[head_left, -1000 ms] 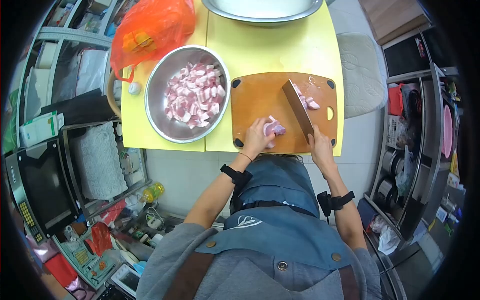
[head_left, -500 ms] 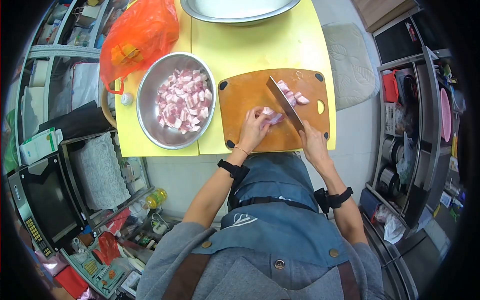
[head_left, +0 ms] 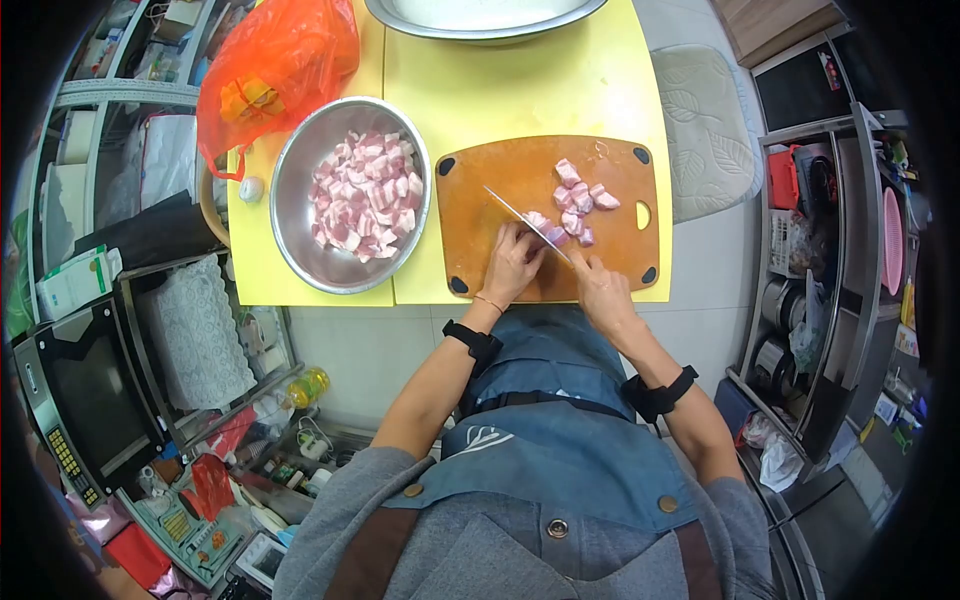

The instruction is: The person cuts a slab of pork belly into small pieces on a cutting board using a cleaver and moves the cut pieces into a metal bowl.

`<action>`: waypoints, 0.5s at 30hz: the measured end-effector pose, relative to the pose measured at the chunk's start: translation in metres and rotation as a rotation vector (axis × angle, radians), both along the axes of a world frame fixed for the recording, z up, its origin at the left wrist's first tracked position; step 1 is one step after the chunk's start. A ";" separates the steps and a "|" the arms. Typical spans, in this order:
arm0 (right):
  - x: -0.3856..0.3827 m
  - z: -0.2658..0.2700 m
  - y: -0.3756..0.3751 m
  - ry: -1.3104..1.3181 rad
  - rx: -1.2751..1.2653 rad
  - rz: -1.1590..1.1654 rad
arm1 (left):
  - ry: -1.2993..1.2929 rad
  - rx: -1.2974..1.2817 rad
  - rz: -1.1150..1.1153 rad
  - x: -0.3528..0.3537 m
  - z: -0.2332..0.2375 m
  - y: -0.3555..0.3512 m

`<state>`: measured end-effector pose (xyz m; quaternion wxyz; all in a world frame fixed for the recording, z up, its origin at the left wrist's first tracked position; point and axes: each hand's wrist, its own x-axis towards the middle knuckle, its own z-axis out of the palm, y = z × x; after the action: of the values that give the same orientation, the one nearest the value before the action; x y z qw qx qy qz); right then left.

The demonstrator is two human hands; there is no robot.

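Note:
My right hand is wrapped round the handle of a kitchen knife, its blade slanting up and left across the cutting board. Close against the blade, my left hand holds down a piece of pinkish meat with curled fingers, which partly hide it. On the blade's other side lie several cut chunks of pink-and-white meat, some touching each other. Left of the board stands a steel bowl with a heap of similar meat cubes in it.
A red plastic bag with something orange inside sits at the table's left, near a small white object. At the yellow table's far edge is a large metal basin. Shelves stand on the right, a microwave on the left.
The knife has moved left, its blade now beside my left fingers and lying at a flatter angle. More cut chunks now lie right of the blade.

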<state>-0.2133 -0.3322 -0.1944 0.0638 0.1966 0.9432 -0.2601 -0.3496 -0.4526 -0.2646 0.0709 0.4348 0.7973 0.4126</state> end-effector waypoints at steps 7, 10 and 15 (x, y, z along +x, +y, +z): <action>0.013 0.004 -0.004 -0.027 -0.013 -0.006 | -0.065 -0.041 0.054 0.006 0.003 0.001; 0.016 0.010 -0.002 -0.011 -0.016 0.000 | -0.052 -0.012 0.102 0.008 -0.002 0.004; 0.036 0.020 0.003 -0.059 -0.023 0.014 | -0.045 -0.008 0.102 0.006 -0.008 0.003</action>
<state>-0.1771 -0.3293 -0.1740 0.0957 0.1969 0.9392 -0.2644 -0.3433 -0.4500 -0.2727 0.0696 0.3841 0.8183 0.4220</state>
